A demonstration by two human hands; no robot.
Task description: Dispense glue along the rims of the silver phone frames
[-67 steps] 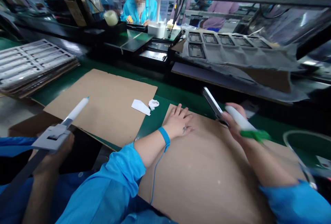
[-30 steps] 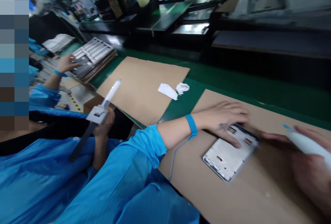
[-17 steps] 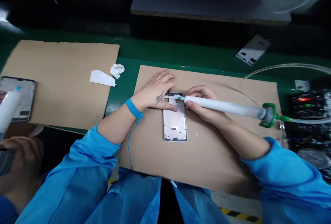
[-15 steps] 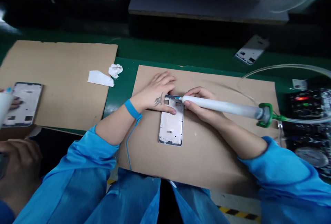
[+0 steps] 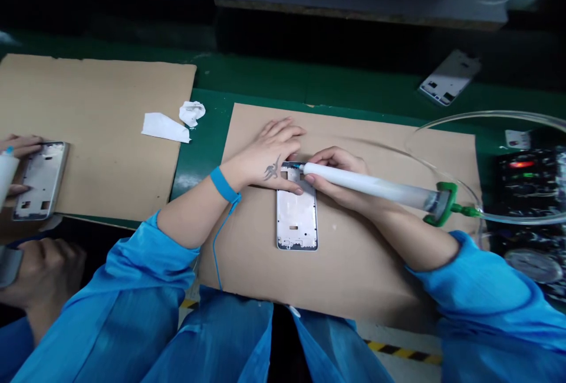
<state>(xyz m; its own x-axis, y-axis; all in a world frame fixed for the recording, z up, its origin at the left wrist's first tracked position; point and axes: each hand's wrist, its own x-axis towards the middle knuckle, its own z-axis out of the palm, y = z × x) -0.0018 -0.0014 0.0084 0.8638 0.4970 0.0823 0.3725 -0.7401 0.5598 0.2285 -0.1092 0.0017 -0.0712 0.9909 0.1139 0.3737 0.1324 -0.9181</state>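
Observation:
A silvery phone frame [image 5: 297, 218] with dark edges and small cut-outs lies flat on a brown cardboard sheet [image 5: 265, 277]. My left hand [image 5: 276, 156] holds it at the upper left, thumb across its face and the other fingers stretched beyond its top edge. In my right hand [image 5: 338, 174] is a white dispensing syringe [image 5: 367, 184], slanted, its blue tip at the frame's top end. A green cap [image 5: 443, 203] on its rear joins a clear hose. Part of the frame's top is hidden under my left hand and the syringe.
At left a co-worker's hand [image 5: 22, 146] touches another phone frame [image 5: 42, 180] on a second cardboard sheet [image 5: 119, 153]. Scraps of white paper [image 5: 165, 128] lie between the sheets. Another frame [image 5: 450, 79] sits at the back right, near a dark controller with gauge [image 5: 533, 266].
The syringe's tip has shifted slightly left along the frame's top end, and its rear has swung a little lower. My left hand stays on the frame. The whole view has shifted slightly.

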